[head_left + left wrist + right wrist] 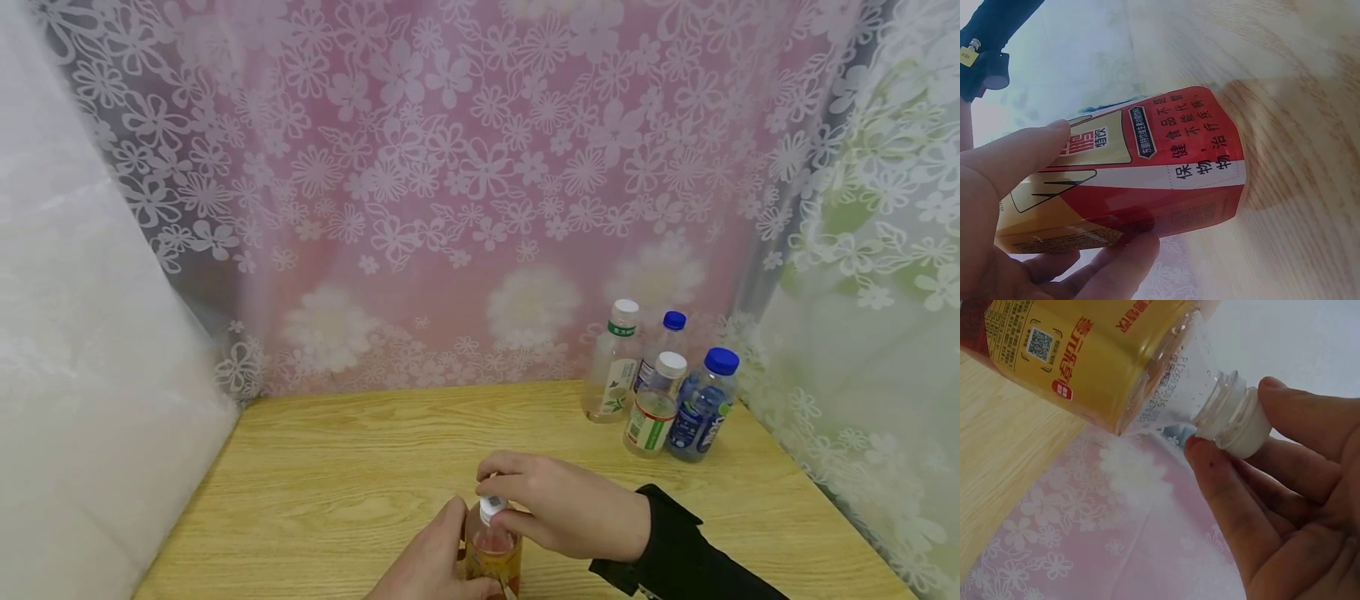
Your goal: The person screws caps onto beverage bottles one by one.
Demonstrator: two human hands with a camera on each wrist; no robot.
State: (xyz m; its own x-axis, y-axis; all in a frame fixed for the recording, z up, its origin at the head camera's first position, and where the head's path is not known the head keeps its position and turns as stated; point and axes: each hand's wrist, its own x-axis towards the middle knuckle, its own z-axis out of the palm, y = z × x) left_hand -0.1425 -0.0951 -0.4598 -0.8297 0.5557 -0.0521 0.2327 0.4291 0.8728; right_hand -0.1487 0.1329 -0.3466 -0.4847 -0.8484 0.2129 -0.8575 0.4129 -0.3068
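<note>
A clear plastic drink bottle with a gold and red label stands upright on the table near its front edge. My left hand grips the bottle round its label, thumb on one side and fingers on the other. At the top, my right hand pinches the white cap between thumb and fingers. The cap sits at the mouth of the bottle's neck, and droplets cling inside the clear shoulder. In the head view the right hand reaches in from the right over the bottle.
Several capped bottles stand grouped at the table's back right: a tall one with a white cap, a shorter white-capped one, and blue-capped ones, including a wide bottle. Flowered curtains enclose the wooden table at back and sides.
</note>
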